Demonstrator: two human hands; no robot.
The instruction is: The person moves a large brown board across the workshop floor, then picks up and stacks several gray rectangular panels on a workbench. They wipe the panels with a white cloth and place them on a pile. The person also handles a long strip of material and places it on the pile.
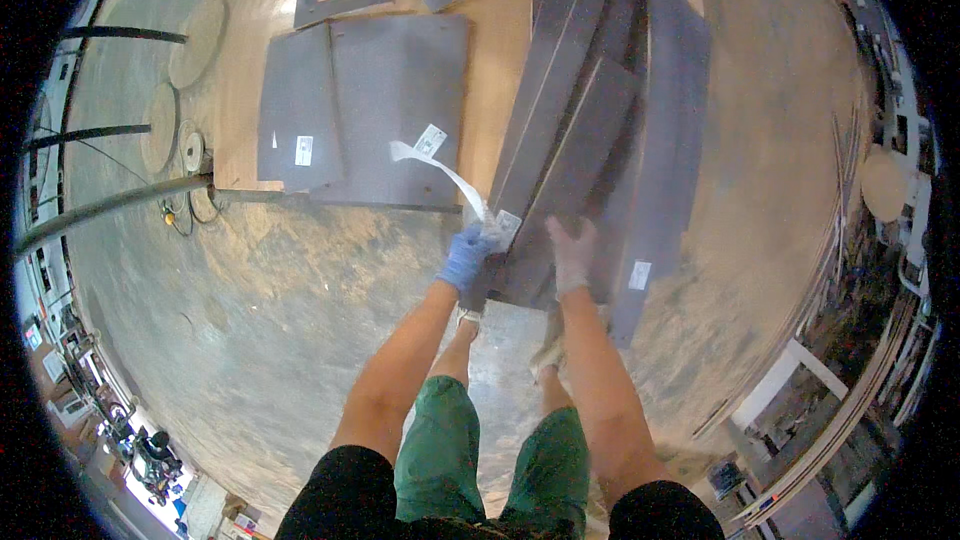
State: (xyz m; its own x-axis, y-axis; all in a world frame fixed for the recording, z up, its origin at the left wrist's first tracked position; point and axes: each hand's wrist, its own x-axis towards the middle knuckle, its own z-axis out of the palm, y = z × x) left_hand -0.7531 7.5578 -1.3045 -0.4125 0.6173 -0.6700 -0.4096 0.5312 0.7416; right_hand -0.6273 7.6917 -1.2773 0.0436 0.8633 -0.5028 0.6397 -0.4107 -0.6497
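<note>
1. Two wide grey panels [365, 110] lie flat on a low wooden platform [495, 70], left of the stack of long grey boards [590, 130].
2. Left hand [466, 257], in a blue glove: its grip is pinched on a white strip [440, 172] at the near left corner of the stack.
3. Right hand [572, 252], in a pale glove, lies flat on the near end of the stack, fingers pressed together.
4. A white label [640, 274] sits on a board at the stack's right.

Left hand [466, 256] grips the near end of the long dark-grey boards [580, 140], right hand [573, 256] on top; flat grey square panels [385, 100] lie to their left.
</note>
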